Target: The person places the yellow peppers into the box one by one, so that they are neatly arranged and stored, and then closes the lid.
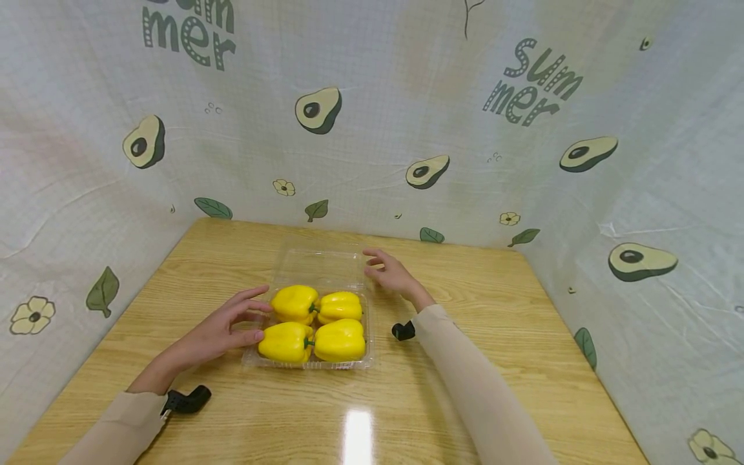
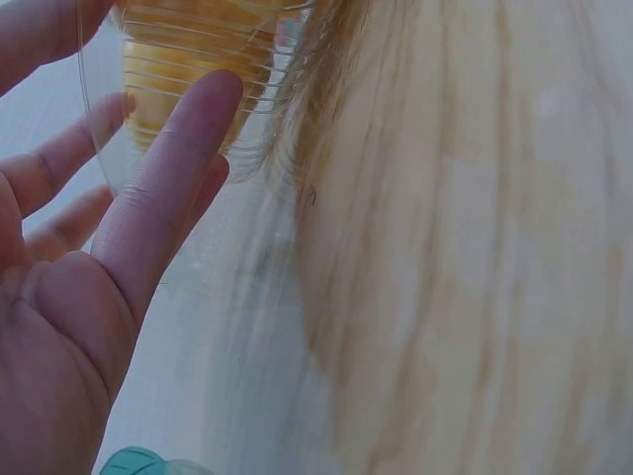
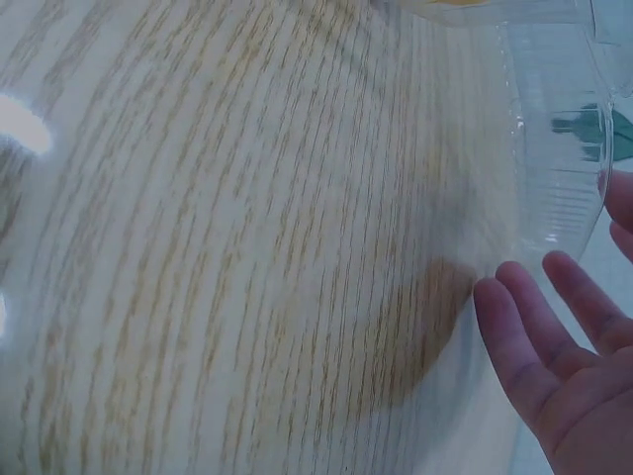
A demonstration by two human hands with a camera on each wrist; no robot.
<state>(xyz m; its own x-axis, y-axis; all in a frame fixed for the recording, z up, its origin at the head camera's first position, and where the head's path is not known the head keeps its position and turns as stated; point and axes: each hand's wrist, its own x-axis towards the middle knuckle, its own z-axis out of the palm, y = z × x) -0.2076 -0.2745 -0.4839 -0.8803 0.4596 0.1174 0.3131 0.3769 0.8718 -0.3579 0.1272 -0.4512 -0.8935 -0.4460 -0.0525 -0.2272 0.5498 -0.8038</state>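
Several yellow bell peppers [image 1: 340, 340] with green stems lie in two rows inside a clear plastic clamshell container [image 1: 310, 365]. Its transparent lid [image 1: 320, 263] is folded back, away from me. My left hand [image 1: 219, 328] is at the container's left side, fingers loosely spread and fingertips right at the rim. The ribbed clear wall [image 2: 252, 94] shows beyond those fingers in the left wrist view. Beside the lid's right edge is my right hand [image 1: 394, 274], its fingers relaxed and slightly bent. In the right wrist view its fingertips are close to the lid.
The container sits on a light wood-grain table [image 1: 465, 284]. A pale curtain [image 1: 372, 129] printed with avocados and leaves encloses the back and sides. Black wrist-camera mounts [image 1: 188, 400] stick out from both sleeves. A bright light reflection [image 1: 357, 436] lies on the near tabletop.
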